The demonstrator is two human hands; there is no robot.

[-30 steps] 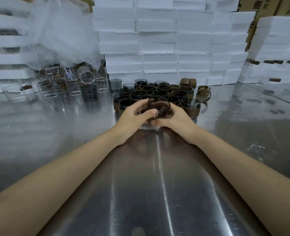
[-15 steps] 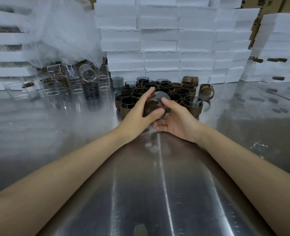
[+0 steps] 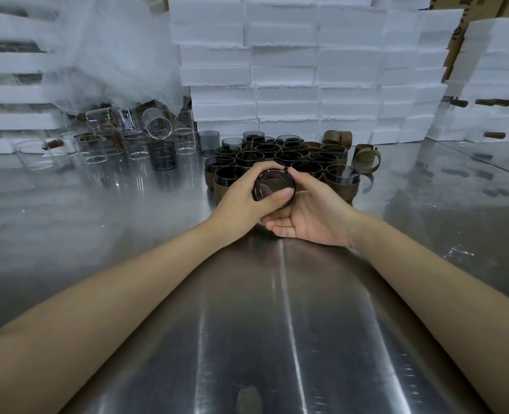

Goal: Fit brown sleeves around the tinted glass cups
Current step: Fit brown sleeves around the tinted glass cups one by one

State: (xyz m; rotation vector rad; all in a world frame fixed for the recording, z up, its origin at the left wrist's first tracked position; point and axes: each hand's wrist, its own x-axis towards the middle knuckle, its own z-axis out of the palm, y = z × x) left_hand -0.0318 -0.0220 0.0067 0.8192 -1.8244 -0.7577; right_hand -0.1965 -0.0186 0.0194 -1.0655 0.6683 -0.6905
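Observation:
A tinted glass cup [image 3: 272, 185] lies tipped on its side in my hands, its round end facing me, a dark brown sleeve partly visible round it. My left hand [image 3: 244, 198] grips it from the left, thumb across the lower rim. My right hand [image 3: 310, 213] cups it from the right and below, fingers curled behind it. Behind my hands stands a cluster of sleeved tinted cups [image 3: 280, 158]. Loose brown sleeves [image 3: 365, 158] lie at the cluster's right end.
Clear glass cups [image 3: 133, 141] and a bare tinted cup [image 3: 161, 155] stand at the back left on the steel table [image 3: 277, 324]. White foam boxes [image 3: 289, 70] are stacked along the back, with plastic wrap [image 3: 112, 55] at the left.
The cup was upright between my hands a second ago; it is now lifted and tipped so its round end faces me. My right palm has turned upward beneath it.

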